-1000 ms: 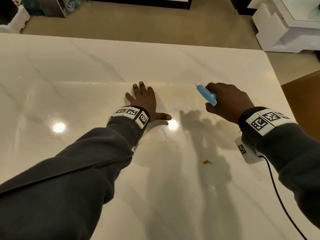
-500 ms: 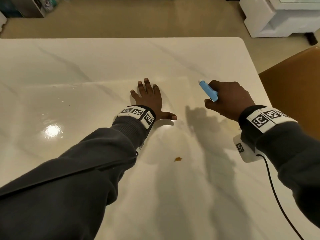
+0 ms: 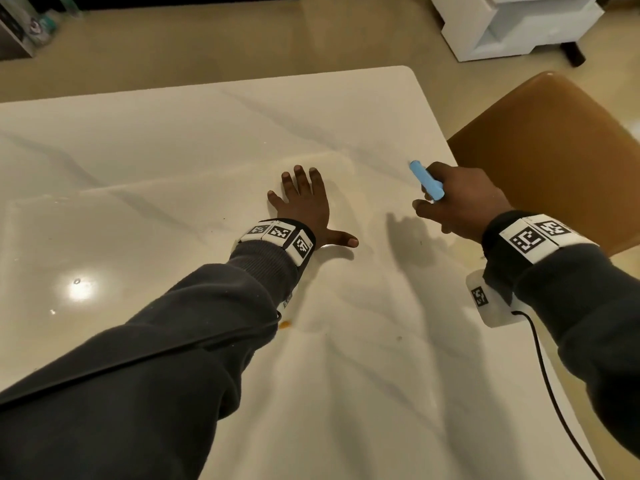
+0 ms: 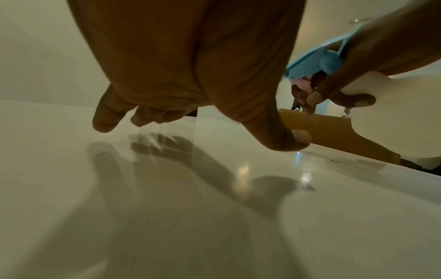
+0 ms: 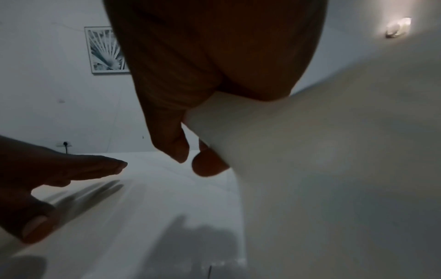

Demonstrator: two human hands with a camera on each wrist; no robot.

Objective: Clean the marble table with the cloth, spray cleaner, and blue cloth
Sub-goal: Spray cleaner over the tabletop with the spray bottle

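Right hand [image 3: 464, 202]: clenched round the neck of the spray cleaner [image 3: 426, 181], a finger at the trigger; blue nozzle points out over the table, white bottle body hangs beneath the palm, clear of the surface.
Left hand [image 3: 308, 206]: released, fingers straight and spread, thumb out. The left wrist view shows it just above the marble table [image 3: 173, 161], its shadow beneath; contact cannot be confirmed.
Spacing: spray cleaner is near the left hand, to its right, not touching.
Change: against the views a second back, both hands keep the same pose and spacing; the head view has swung, so the table's far right corner and a brown chair [image 3: 554, 140] now show beyond the right hand.
Meaning for task: judged to be the spraying stage, working toward that corner. No wiping under way.
Soiling: small orange crumb [image 3: 285, 324] on the table, beside the left sleeve, nearer the person than the left hand.
Cloths: neither cloth in view.
Writing: none legible on the bottle. Square black-and-white code markers on both wristbands [image 3: 280, 233]; no readable text.
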